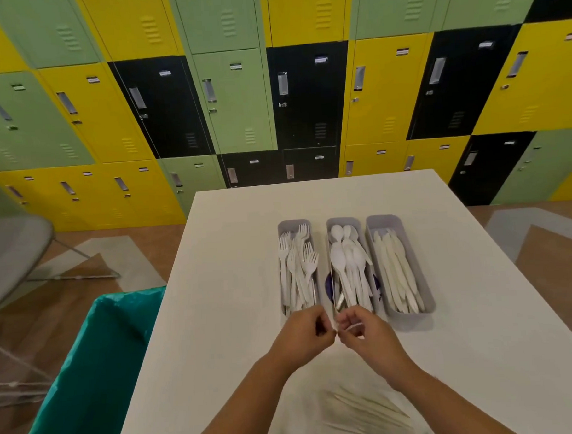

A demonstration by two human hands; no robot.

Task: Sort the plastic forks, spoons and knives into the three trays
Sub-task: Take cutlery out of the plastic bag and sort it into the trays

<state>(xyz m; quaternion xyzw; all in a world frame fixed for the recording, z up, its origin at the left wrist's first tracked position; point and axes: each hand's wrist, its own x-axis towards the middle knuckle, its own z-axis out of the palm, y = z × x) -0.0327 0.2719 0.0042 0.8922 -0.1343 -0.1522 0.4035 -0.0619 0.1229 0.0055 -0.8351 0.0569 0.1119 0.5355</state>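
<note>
Three grey trays stand side by side on the white table. White forks fill the left tray, white spoons the middle tray, and white knives the right tray. My left hand and my right hand meet just in front of the middle tray, fingertips almost touching. Both pinch one thin shiny wrapped piece of cutlery that sticks up towards the spoons; I cannot tell which kind it is. A heap of wrapped cutlery lies at the table's near edge, between my forearms.
A bin lined with a teal bag stands against the table's left side. A grey chair is further left on the wooden floor. Yellow, green and black lockers form the wall behind the table.
</note>
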